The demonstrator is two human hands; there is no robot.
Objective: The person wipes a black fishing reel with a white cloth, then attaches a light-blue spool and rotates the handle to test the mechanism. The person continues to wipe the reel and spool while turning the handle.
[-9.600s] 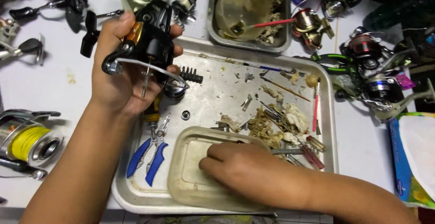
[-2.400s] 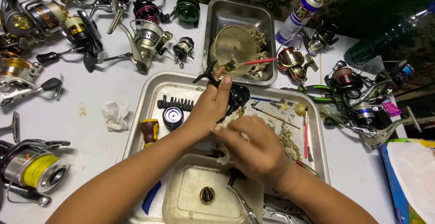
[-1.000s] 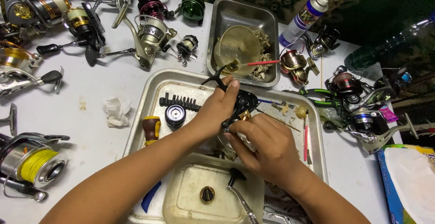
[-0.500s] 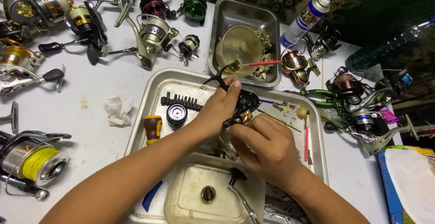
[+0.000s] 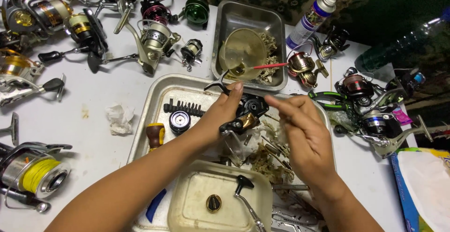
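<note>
The left hand (image 5: 224, 112) grips a black-and-gold reel body (image 5: 246, 114) over the middle of the big metal tray (image 5: 154, 105), fingers wrapped round it, thumb up at its 12 o'clock edge. The right hand (image 5: 304, 133) sits just at 3 o'clock of the reel, thumb and forefinger pinched narrow; whatever is between them is too small to make out, poss. nothing at all.

On the tray, at 9 o'clock of the reel: a row of black bits (image 5: 183, 106), a round black spool cap (image 5: 179, 121) and a yellow-handled tool (image 5: 155, 134). At 6 o'clock a plastic tub (image 5: 187, 208) holds a small brass knob (image 5: 213, 203) and a black-tipped handle (image 5: 246, 197). Grimy loose parts (image 5: 269, 159) lie under the right wrist.

At 12 o'clock a smaller steel pan (image 5: 276, 25) carries a clear lid and a red straw (angled across it). A spray can (image 5: 311, 18) stands at 1 o'clock. Other reels ring the table, incl. one w/ yellow line (image 5: 37, 175) at 8 o'clock.
</note>
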